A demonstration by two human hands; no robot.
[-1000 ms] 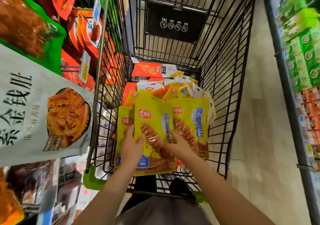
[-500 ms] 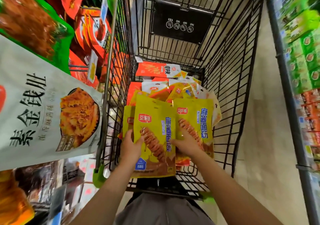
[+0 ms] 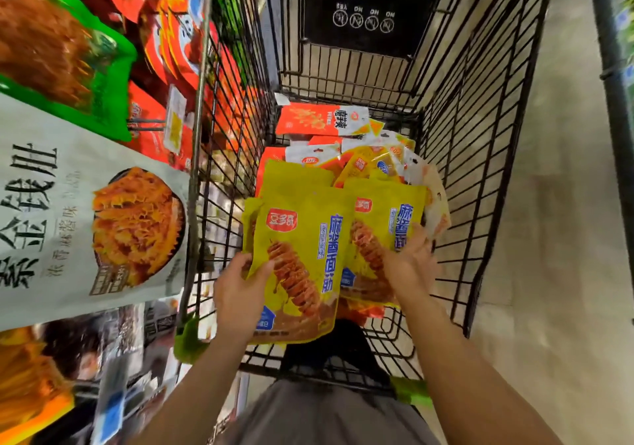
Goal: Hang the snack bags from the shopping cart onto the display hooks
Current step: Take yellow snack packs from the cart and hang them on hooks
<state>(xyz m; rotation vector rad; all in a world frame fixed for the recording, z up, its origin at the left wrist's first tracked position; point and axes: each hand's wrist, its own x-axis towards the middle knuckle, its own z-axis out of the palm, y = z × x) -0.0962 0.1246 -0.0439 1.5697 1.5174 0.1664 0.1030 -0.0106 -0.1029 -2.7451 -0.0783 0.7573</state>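
Yellow snack bags lifted at the near end of the cart

The front yellow bag [image 3: 302,266] sits higher than before, pinched at its left edge by the left hand [image 3: 240,293]; the right hand [image 3: 410,262] has shifted right, fingers curled on the second yellow bag [image 3: 384,231], inside the shopping cart [image 3: 480,170].

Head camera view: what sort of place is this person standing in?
Most likely a supermarket aisle. A wire shopping cart is loaded with yellow snack bags, packaged snacks hang on display at the left, and stocked shelves line the right.
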